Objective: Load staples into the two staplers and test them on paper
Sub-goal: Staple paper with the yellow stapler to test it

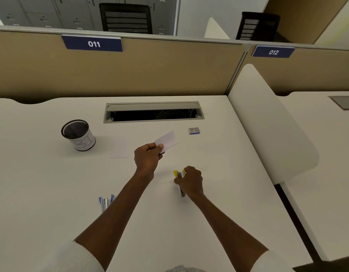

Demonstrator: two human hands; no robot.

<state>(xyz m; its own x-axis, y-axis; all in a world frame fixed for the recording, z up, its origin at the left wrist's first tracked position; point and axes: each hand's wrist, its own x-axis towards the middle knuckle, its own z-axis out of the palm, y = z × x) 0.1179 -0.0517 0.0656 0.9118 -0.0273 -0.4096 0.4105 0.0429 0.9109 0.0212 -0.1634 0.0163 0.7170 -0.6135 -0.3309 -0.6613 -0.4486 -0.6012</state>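
My left hand [148,157] pinches a small white slip of paper [168,140] by its near corner and holds it above the white desk [51,183]. To its right, my right hand [190,182] grips a yellow stapler [179,174] that rests on the desk; its yellow tip and metal magazine stick out past my fingers. A blue stapler [105,202] lies by itself, hinged open, left of my left forearm. A second white sheet [119,149] lies flat on the desk. A small box of staples [194,130] sits further back on the right.
A black mesh pen cup [78,135] wrapped in a paper label stands at the left. An open cable hatch [153,111] is set into the back of the desk, below a tan partition [150,69]. A white divider panel [268,122] borders the desk on the right.
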